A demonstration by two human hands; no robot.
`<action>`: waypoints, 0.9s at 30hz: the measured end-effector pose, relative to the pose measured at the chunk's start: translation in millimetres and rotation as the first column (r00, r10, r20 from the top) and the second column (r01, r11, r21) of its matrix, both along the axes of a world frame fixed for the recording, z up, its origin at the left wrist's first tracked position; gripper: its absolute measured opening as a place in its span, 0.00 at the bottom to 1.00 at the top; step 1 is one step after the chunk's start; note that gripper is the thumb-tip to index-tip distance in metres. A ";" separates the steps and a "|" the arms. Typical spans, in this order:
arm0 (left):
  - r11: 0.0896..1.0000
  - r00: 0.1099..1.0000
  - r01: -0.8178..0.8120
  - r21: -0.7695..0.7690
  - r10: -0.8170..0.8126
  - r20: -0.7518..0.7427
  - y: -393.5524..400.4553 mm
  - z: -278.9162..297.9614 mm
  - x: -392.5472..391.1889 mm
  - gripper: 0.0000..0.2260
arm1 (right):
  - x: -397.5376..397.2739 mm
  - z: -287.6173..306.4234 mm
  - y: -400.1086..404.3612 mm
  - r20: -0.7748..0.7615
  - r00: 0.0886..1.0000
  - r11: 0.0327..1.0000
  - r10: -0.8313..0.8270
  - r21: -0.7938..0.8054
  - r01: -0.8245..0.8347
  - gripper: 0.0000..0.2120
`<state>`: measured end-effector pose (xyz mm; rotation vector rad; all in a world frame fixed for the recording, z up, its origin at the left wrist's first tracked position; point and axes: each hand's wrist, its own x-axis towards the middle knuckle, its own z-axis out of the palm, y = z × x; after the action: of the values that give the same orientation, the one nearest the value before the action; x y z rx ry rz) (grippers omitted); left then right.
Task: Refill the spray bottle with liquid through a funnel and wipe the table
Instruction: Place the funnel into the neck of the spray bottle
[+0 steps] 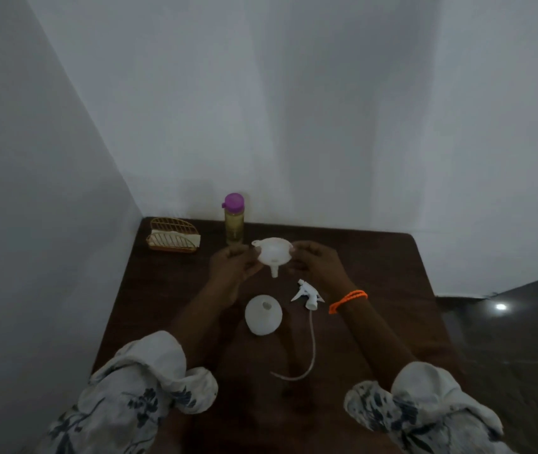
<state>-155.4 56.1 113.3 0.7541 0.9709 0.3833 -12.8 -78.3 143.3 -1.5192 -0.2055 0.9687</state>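
A white funnel is held in the air above the dark brown table, spout pointing down. My left hand grips its left rim and my right hand grips its right rim. Below and nearer to me stands the white spray bottle, uncapped, its mouth open upward. Its white trigger head lies on the table to the right, with the long dip tube curving toward me. A bottle of yellowish liquid with a purple cap stands at the back.
A gold wire holder with white napkins sits at the table's back left corner. White walls close in at the left and back. The table's right edge drops to a dark floor.
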 end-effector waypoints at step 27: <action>0.979 0.985 0.163 -0.126 -0.154 0.076 -37.8 1.1 -74.0 0.13 | -57.9 3.0 -47.2 0.106 0.992 0.996 0.073 -0.054 -0.067 0.10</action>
<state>-229.4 18.3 114.4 0.6888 0.8589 0.2014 -70.7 -125.5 146.3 -1.6214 -0.3149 0.9542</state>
